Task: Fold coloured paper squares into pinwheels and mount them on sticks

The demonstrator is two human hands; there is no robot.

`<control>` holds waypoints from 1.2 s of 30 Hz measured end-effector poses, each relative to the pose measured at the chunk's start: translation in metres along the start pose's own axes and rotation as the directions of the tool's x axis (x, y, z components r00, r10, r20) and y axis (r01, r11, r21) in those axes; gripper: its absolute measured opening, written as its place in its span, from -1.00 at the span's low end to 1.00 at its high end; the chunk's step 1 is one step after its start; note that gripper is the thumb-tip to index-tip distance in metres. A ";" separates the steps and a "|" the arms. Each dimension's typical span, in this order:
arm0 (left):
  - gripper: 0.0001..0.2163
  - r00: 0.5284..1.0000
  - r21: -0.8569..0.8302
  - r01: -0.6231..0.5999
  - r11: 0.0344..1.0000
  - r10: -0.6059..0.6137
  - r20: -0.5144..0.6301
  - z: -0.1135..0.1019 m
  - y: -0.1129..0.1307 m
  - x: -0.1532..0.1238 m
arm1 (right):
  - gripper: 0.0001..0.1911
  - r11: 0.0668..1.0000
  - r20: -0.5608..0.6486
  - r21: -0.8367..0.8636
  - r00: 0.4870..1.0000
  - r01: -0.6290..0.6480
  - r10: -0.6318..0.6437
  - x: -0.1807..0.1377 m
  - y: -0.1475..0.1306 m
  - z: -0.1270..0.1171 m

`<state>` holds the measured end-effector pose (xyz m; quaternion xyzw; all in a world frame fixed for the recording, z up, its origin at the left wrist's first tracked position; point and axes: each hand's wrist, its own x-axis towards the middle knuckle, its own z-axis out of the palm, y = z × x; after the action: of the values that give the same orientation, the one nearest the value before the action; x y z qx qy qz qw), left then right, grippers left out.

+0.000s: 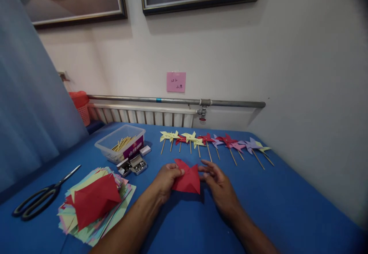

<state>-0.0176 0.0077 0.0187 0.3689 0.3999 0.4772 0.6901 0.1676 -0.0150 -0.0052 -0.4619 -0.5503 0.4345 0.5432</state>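
Note:
My left hand [168, 179] pinches a red paper square [188, 183] with cuts in it, its thumb pressing near the middle. Some of the paper's corners are folded inward or lifted. At the paper's right edge, my right hand [217, 183] has its fingers apart, with the fingertips close to or touching the edge. To the left lies a stack of coloured paper [126, 198] with a red cut sheet [96, 200] on top. Beyond my left hand, small boxes of metal pins [139, 166] stand open.
Finished pinwheels on sticks [227, 141] lie in a row along the back of the blue table [258, 208]. A plastic tub [107, 143] holds wooden sticks [123, 144]. Scissors [47, 192] lie at the far left. Behind the table run a pipe [172, 100] and a radiator [140, 116].

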 end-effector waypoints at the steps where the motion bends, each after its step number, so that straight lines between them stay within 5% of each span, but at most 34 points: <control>1: -0.76 1.000 -0.015 0.000 1.000 0.000 0.001 -0.002 0.003 0.000 | -0.49 1.000 0.057 -0.004 0.998 -0.005 0.005 -0.002 -0.001 0.002; 5: -0.77 1.000 -0.009 0.008 1.000 -0.008 0.007 -0.009 0.003 0.004 | -0.59 0.997 0.227 -0.079 0.974 0.023 -0.005 -0.012 -0.011 0.010; 14: -0.73 0.995 0.243 -0.037 0.969 0.058 -0.079 -0.005 -0.009 0.008 | -0.74 0.930 0.288 -0.299 0.950 0.212 -0.124 -0.010 -0.017 0.005; 23: -0.73 0.998 0.243 -0.041 0.969 0.052 -0.041 0.001 -0.020 0.009 | -0.68 0.966 0.160 -0.242 0.986 0.086 -0.048 -0.011 -0.003 0.015; 36: -0.76 0.998 0.179 0.002 0.984 0.009 -0.063 -0.001 -0.023 0.011 | -0.71 0.979 0.110 -0.187 0.992 0.083 -0.063 -0.010 -0.004 0.016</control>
<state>-0.0076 0.0123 -0.0046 0.4148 0.4623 0.4518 0.6403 0.1513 -0.0252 -0.0037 -0.4681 -0.6336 0.3828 0.4826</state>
